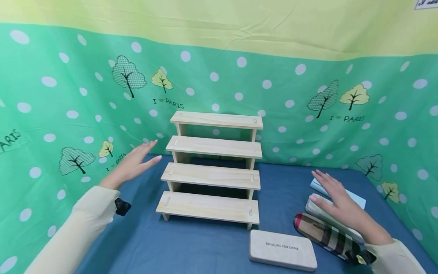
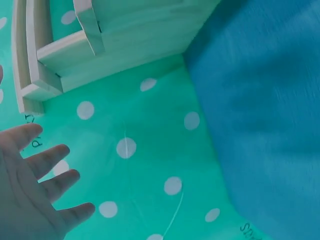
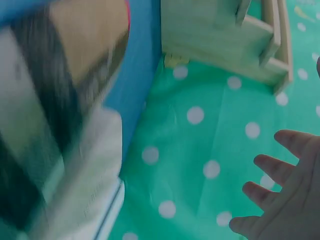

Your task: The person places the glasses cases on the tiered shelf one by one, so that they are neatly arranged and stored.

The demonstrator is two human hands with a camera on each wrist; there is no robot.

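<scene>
A pale wooden four-step rack [image 1: 210, 176] stands on the blue cloth in the middle of the head view. To its left my left hand [image 1: 134, 164] is held up with straight fingers and nothing in it. My right hand [image 1: 342, 209] is raised on the right, fingers extended and also holding nothing. In the head view it overlaps a pale grey-green case [image 1: 313, 208] and a light blue flat case [image 1: 357, 198]. A plaid case [image 1: 316, 229] with a pink end lies just in front of them. Nearer the rack is a whitish flat case [image 1: 282, 251] printed "REFUELING FOR CHINA".
Blue cloth [image 1: 191, 247] covers the work surface. Behind and at both sides hangs a green dotted curtain [image 1: 236, 82] with printed trees and a yellow top band. Black wrist devices [image 1: 122, 206] sit on both wrists, below light sleeves.
</scene>
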